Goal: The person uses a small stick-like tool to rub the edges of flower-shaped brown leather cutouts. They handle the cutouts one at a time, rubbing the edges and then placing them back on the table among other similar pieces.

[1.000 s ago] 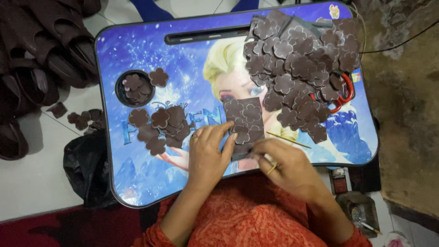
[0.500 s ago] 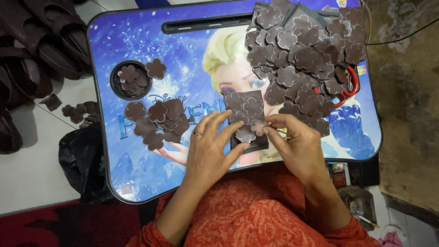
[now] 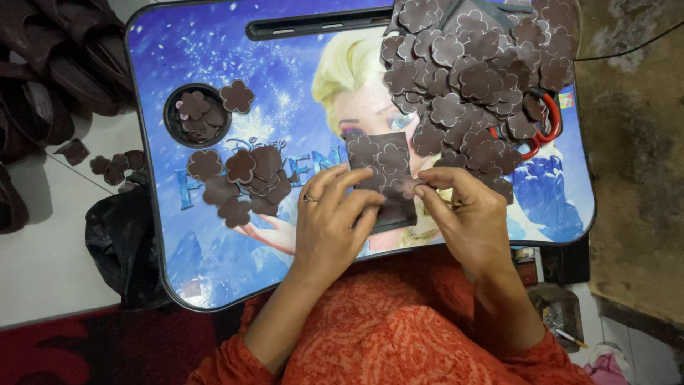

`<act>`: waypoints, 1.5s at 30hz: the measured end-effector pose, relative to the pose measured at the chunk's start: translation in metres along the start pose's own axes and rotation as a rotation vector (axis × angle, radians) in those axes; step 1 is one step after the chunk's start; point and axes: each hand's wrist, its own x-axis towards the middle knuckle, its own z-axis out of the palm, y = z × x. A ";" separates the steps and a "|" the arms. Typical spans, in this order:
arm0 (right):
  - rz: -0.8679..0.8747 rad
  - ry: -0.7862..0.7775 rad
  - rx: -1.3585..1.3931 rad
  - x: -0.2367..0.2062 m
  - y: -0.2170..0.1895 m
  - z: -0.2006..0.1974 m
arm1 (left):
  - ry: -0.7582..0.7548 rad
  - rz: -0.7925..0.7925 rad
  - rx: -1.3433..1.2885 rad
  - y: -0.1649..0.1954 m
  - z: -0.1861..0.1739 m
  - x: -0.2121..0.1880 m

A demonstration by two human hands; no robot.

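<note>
Brown sheet (image 3: 385,171) of flower cutouts pinched between left hand (image 3: 331,221) and right hand (image 3: 467,217), on blue lap table (image 3: 214,264).

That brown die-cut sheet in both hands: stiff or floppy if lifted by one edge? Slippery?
Probably floppy: the brown sheet looks thin and is held by both the left hand and the right hand. Likely light, like the loose flower cutouts piled flat beside it. Its matte surface suggests it is not slippery, though the punched outlines may tear or pop free under a pull.
</note>
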 end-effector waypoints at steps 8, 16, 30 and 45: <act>-0.030 0.114 -0.071 -0.002 0.010 -0.010 | -0.061 0.079 0.055 0.001 0.002 0.003; -0.206 0.000 0.006 0.004 0.013 -0.015 | -0.040 -0.047 0.038 0.001 -0.003 -0.003; -0.118 -0.228 -0.082 0.021 0.014 -0.002 | -0.085 -0.081 0.069 0.004 0.002 0.002; -0.288 -0.268 -0.263 0.038 0.004 0.004 | -0.070 -0.113 0.041 0.001 0.005 0.002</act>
